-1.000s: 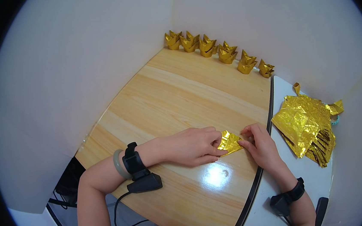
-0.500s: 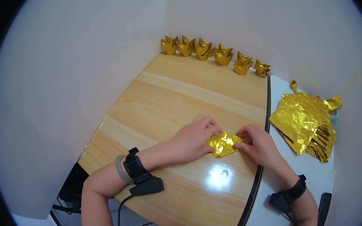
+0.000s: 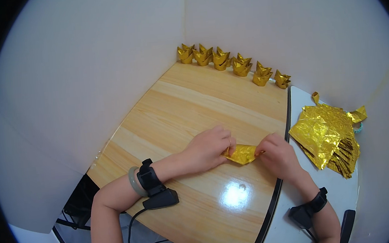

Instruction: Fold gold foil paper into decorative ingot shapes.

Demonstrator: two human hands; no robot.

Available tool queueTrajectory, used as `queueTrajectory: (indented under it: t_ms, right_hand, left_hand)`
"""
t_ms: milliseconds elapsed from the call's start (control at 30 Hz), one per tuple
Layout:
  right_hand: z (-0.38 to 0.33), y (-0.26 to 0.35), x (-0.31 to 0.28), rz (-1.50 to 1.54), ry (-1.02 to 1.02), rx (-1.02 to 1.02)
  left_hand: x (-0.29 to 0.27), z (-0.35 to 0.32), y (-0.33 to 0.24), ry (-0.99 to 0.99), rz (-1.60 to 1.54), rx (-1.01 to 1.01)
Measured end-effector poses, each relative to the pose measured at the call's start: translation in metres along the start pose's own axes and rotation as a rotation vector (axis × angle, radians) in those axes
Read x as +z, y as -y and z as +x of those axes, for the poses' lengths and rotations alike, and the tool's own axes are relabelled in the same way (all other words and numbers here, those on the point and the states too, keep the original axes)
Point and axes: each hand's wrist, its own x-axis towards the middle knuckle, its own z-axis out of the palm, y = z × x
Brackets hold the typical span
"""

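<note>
- Between both hands, left of the fanned stack of wrinkled, shiny gold foil sheets (image 3: 320, 133) and slightly nearer the body: a small, flat, folded piece of gold foil paper (image 3: 243, 154), over the pale wood-grain desk (image 3: 193, 103); hard to tell whether resting on it or a little raised.
- With the bare left hand (image 3: 208, 150), farther left of the stack: pinching the left end of the foil piece between thumb and curled fingers, part of the grip hidden from view.
- With the bare right hand (image 3: 279, 155), nearer the stack but apart from it: pinching the right end, fingers bent and drawn together; too small to tell exactly how placed.
- In hand, judging from the two-ended grip: apparently a folding or creasing step, with the middle of the foil piece left uncovered.
- Calls next, by the look of it, for lining up the edges and pressing evenly along the fold, gently enough to spare the thin foil.
- Left of the stack and farther from the body, along the wall: a row of six upright, folded gold foil shapes with pointed tips (image 3: 221, 60).
- Just behind the stack: a small rolled cone of gold foil (image 3: 315, 98).
- Under the stack: a smooth white surface (image 3: 296, 95), beside the desk.
</note>
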Motion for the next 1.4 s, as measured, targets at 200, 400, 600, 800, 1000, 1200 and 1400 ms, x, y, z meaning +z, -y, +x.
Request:
queueTrajectory:
  t_ms: [200, 400, 600, 800, 1000, 1200, 1400]
  right_hand:
    - [-0.005, 0.000, -0.003, 0.076, 0.125, 0.060]
    - [-0.007, 0.013, 0.003, 0.000, 0.158, -0.064]
    - [-0.014, 0.030, 0.004, -0.239, 0.491, -0.083]
    - [-0.023, 0.019, -0.007, -0.242, 0.545, -0.027]
    - [-0.029, 0.012, -0.023, -0.323, 0.602, 0.054]
    - [-0.021, 0.014, -0.030, -0.362, 0.595, 0.081]
    - [-0.003, 0.037, 0.006, -0.256, 0.524, -0.004]
  left_hand:
    - [-0.008, -0.002, 0.025, 0.327, -0.202, 0.065]
    - [-0.006, -0.004, 0.025, 0.377, -0.015, 0.091]
    - [-0.007, -0.005, 0.027, 0.455, -0.029, 0.037]
    - [-0.007, -0.007, 0.028, 0.373, 0.114, 0.078]
    - [-0.008, -0.007, 0.029, 0.407, 0.113, 0.015]
    - [-0.006, -0.007, 0.034, 0.392, 0.096, 0.004]
    - [-0.009, -0.006, 0.030, 0.388, 0.114, 0.022]
